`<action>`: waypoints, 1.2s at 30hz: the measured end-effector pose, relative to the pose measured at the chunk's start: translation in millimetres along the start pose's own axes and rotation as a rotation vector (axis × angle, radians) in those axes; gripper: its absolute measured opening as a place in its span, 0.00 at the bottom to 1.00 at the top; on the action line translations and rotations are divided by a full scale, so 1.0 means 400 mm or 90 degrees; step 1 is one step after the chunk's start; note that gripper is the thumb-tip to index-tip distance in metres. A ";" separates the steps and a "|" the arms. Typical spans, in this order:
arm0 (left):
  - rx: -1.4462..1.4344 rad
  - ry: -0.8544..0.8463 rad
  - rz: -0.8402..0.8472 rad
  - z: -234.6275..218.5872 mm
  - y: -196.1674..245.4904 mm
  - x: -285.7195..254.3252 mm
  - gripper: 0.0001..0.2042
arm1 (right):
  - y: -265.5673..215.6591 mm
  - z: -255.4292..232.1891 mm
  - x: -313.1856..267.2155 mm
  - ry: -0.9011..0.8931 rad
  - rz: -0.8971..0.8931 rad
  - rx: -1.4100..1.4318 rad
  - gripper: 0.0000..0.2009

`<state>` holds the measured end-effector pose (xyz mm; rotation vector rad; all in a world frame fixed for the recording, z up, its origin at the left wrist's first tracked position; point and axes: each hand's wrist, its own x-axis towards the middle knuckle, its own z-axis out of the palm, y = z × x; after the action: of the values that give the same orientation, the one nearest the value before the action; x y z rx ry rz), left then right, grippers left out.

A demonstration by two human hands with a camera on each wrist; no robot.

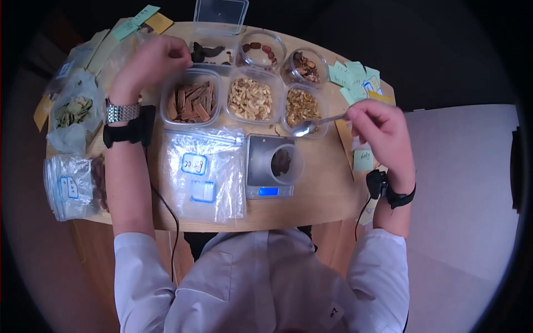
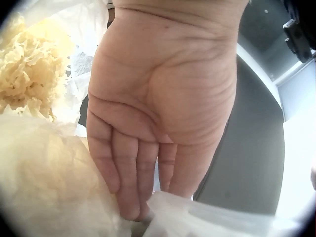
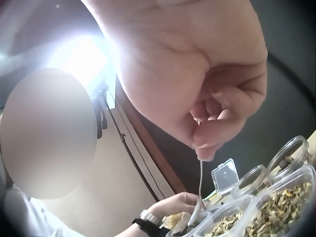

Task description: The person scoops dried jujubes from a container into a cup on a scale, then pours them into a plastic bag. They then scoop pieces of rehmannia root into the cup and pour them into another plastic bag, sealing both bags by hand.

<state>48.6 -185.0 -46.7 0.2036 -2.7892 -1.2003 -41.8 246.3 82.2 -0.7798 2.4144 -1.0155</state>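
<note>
Between the fingertips of my right hand (image 1: pixel 380 130) is the handle of a metal spoon (image 1: pixel 302 131). The spoon's bowl overlaps the near rim of a plastic tub of chopped yellow-brown dried pieces (image 1: pixel 301 104). My left hand (image 1: pixel 164 58) is at the near left corner of a clear box (image 1: pixel 225 67) with black dried pieces (image 1: pixel 206 53). In the left wrist view its fingers point down together, their tips partly hidden by a translucent plastic edge (image 2: pixel 207 217); I cannot tell whether they pinch anything. A scale (image 1: pixel 264 152) bears a round clear cup with a dark lump (image 1: pixel 282 161).
Tubs of brown bark strips (image 1: pixel 194 102) and pale dried pieces (image 1: pixel 250 99) stand mid-table. Behind are round tubs with red dates (image 1: pixel 260 49) and brown pieces (image 1: pixel 305 66). Zip bags (image 1: pixel 205 172) lie in front; a bag of dried leaves (image 1: pixel 75 114) sits left, sticky notes (image 1: pixel 352 77) right.
</note>
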 end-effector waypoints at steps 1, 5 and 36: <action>-0.001 -0.002 -0.003 0.001 -0.001 0.001 0.05 | 0.001 0.002 0.007 0.015 -0.029 0.002 0.09; 0.008 -0.006 0.019 0.001 -0.003 0.001 0.04 | -0.019 0.026 0.066 0.071 -0.134 -0.012 0.10; 0.041 -0.026 -0.012 -0.010 0.011 -0.001 0.04 | -0.125 0.283 0.521 0.116 -0.517 -0.488 0.13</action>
<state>49.0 -184.8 -40.8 0.2125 -2.8694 -1.1324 -120.9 27.5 14.8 -2.1182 2.6799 -0.3309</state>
